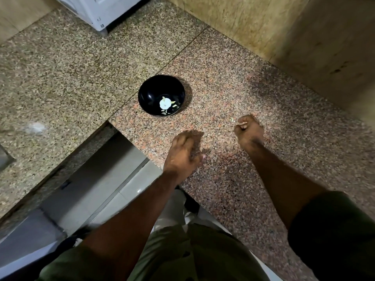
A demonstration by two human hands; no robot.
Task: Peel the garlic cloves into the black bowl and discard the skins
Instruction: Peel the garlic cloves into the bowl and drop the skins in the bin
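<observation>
While the speckled stone bench [233, 82] is filling most of the view, a black bowl [150, 92] is sitting near its middle, close to the seam where grey stone is meeting pinker stone. Beyond the bowl and to its left, the corner of a white appliance [97, 11] is standing on the bench, well apart from the bowl. To the right of the bowl a tan wall [284, 27] is rising from the bench edge. Nearer the person than the bowl, the left hand [185, 154] is hovering over the bench edge, blurred, with its fingers curling downward; whether it is holding anything, I cannot tell. To the right of the bowl and a little nearer, the right hand [249, 131] is resting low over the bench with its fingers curled tightly, and a thin pale sliver is showing at the fingertips, too small to name. Inside the bowl, at the bottom, a pale peeled garlic clove [164, 103] is lying with a few small light bits beside it. Just beyond the right hand, a tiny pale scrap [232, 119] is lying on the bench.
</observation>
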